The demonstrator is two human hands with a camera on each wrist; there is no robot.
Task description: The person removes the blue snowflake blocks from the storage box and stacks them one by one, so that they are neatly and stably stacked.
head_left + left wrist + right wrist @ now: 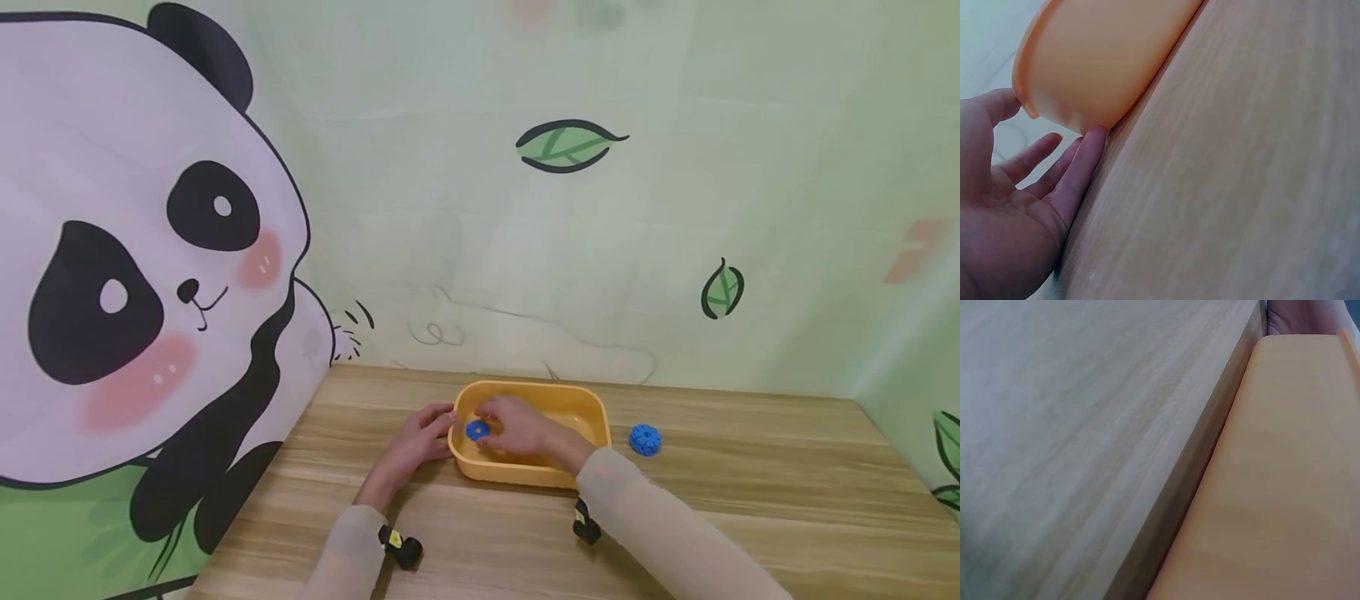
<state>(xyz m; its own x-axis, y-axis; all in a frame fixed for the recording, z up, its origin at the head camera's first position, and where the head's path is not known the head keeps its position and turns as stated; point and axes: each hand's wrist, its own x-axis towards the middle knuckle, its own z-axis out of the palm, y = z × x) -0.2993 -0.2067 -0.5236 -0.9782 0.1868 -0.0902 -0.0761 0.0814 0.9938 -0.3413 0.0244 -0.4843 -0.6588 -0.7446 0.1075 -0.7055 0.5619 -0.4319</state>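
Observation:
In the head view a yellow plastic basin (525,477) stands on the wooden table. My left hand (415,437) is at its left end; in the left wrist view the thumb and an extended finger (1085,159) touch the basin's outer wall and rim. My right hand (517,427) reaches over the front rim into the basin, thumb and fingers spread apart beside a blue notched disc (477,430). Whether they touch the disc is hard to see. The right wrist view shows only the basin's side (1279,469), not the right hand's fingers.
A small stack of blue notched discs (645,439) lies on the table (750,475) to the right of the basin. Behind the table hangs a pale green backdrop (450,208) with a painted panda and leaves.

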